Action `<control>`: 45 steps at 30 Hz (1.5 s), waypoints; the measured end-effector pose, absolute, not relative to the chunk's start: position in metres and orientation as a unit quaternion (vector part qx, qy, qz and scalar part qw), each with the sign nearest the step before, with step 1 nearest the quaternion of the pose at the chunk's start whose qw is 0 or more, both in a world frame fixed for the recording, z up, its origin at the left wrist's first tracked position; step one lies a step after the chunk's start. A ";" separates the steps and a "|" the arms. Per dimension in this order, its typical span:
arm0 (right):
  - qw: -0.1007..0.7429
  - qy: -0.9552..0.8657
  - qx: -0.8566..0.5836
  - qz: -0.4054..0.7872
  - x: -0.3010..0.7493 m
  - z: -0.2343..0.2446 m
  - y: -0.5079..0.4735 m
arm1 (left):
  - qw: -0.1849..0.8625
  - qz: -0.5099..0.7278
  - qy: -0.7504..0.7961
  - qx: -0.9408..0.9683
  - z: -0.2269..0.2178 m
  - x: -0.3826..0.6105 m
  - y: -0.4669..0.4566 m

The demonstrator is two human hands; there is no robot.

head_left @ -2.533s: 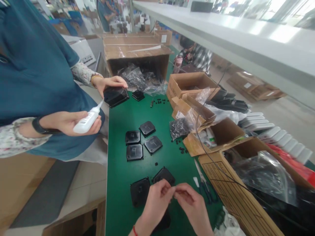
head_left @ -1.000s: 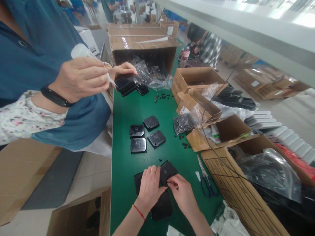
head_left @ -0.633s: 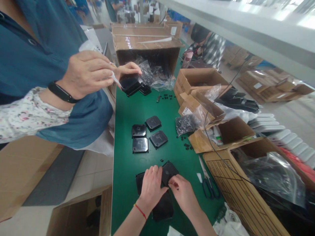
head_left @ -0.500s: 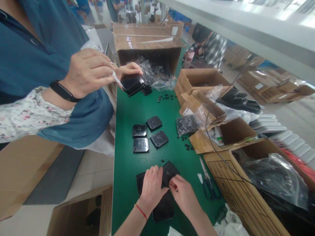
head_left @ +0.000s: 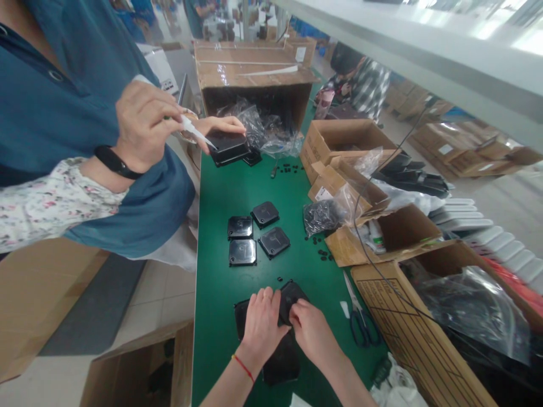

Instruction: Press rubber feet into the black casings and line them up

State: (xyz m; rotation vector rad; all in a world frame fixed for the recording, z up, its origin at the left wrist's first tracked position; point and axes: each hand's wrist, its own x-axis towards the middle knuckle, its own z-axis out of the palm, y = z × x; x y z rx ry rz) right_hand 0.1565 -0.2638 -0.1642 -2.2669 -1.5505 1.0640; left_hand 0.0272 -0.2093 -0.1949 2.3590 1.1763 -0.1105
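Observation:
Near the bottom of the green table, my left hand (head_left: pixel 263 319) grips the left edge of a black plastic case (head_left: pixel 292 291), fingers laid along it and thumb at its near side. My right hand (head_left: pixel 311 328) has its fingers bent and pinched at the case's right side; whatever they hold is hidden. Another black case (head_left: pixel 281 362) lies partly under my wrists, and one more (head_left: pixel 241 311) shows left of my left hand. A tiny black piece (head_left: pixel 280 278) sits just beyond the case. Several finished-looking square black cases (head_left: pixel 243 251) lie farther up the table.
Scissors (head_left: pixel 358 311) lie at right beside a white scrap (head_left: pixel 344 309). Open cardboard boxes (head_left: pixel 407 305) line the right edge, with a bag of small black parts (head_left: pixel 320 216). At upper left, a co-worker's hand (head_left: pixel 146 121) holds a white nozzle (head_left: pixel 197 134) against a black case (head_left: pixel 229 148).
My right hand's fingers have shifted slightly up along the case's edge and curled in more. My left hand stays put. The co-worker's nozzle hand has moved a little left.

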 end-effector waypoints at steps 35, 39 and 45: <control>0.179 -0.360 -0.821 0.406 0.172 -0.182 -0.272 | 0.247 -0.051 0.423 0.870 -0.184 0.031 -0.206; 0.265 -0.262 -0.785 0.494 0.170 -0.191 -0.277 | 0.238 -0.059 0.428 0.870 -0.188 0.031 -0.209; 0.265 -0.320 -0.806 0.421 0.167 -0.202 -0.288 | 0.243 -0.070 0.418 0.873 -0.185 0.030 -0.209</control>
